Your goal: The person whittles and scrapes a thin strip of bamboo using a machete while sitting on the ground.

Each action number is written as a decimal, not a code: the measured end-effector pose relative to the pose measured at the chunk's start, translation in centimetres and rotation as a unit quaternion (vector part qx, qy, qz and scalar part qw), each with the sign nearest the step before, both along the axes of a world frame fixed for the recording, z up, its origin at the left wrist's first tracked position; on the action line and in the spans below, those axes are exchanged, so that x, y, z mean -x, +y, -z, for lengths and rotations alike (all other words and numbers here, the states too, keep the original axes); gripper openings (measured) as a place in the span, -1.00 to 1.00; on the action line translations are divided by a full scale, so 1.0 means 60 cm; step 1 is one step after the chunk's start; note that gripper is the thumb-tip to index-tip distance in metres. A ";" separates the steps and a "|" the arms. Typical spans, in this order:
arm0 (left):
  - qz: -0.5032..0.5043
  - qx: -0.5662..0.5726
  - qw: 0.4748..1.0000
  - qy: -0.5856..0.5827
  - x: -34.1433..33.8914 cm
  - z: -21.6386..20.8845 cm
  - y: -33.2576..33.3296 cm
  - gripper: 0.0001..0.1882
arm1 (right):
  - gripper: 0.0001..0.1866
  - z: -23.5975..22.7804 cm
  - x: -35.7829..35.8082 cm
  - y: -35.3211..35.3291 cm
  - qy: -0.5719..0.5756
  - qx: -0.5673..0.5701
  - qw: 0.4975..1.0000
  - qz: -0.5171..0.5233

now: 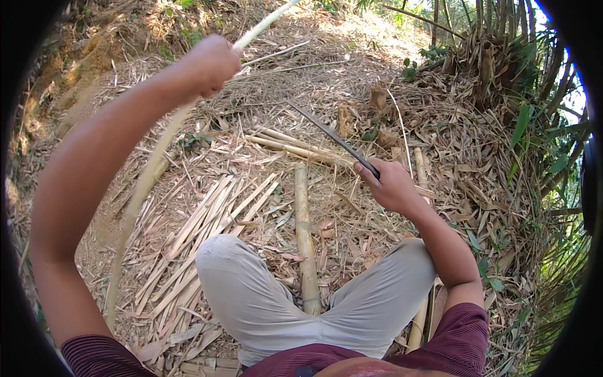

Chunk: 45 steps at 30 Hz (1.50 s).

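My left hand [215, 66], raised at the upper left, is closed around a long pale bamboo strip [146, 173]. The strip runs from beyond the top edge down past my left forearm, bending toward the ground. In front of my right knee, my right hand [394, 186] grips a long, thin-bladed knife [328, 132]. Its dark blade points away and to the left, apart from the strip. Between my legs lies a round bamboo pole [304, 220]. Split bamboo strips [204, 217] are heaped beside my left knee.
Thicker bamboo lengths [292, 148] lie crosswise beyond the pole. Another bamboo piece [419, 164] is near my right hand. Short cut stumps [379, 98] stand farther off. A bamboo clump [487, 69] rises at the far right. Dry leaves and shavings cover the ground.
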<state>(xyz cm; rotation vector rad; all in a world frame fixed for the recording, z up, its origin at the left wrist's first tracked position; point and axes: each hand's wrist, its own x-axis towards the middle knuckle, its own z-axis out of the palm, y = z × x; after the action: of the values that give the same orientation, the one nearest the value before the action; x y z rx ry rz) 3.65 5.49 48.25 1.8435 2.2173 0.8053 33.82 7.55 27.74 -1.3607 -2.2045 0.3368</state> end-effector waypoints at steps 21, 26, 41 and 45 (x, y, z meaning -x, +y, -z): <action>0.047 0.154 0.794 -0.586 -0.115 0.396 -0.123 -0.79 | -0.75 0.072 0.093 -0.041 -0.025 -0.063 0.971 -0.228; 0.064 0.068 0.831 -0.548 -0.119 0.435 -0.151 -0.85 | -0.45 0.079 0.112 -0.032 -0.073 -0.035 0.962 -0.259; 0.052 0.025 0.837 -0.544 -0.127 0.486 -0.246 -0.87 | -0.19 0.159 0.130 -0.102 -0.020 -0.193 0.967 -0.164; 0.083 0.015 0.843 -0.532 -0.128 0.492 -0.252 -0.81 | -0.19 0.167 0.127 -0.110 -0.019 -0.237 0.963 -0.125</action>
<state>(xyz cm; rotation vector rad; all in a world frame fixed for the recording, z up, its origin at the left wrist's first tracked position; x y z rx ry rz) 11.33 -9.63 18.72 1.0580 1.3058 1.3025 26.22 0.94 17.72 -0.8401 -2.2960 -0.1304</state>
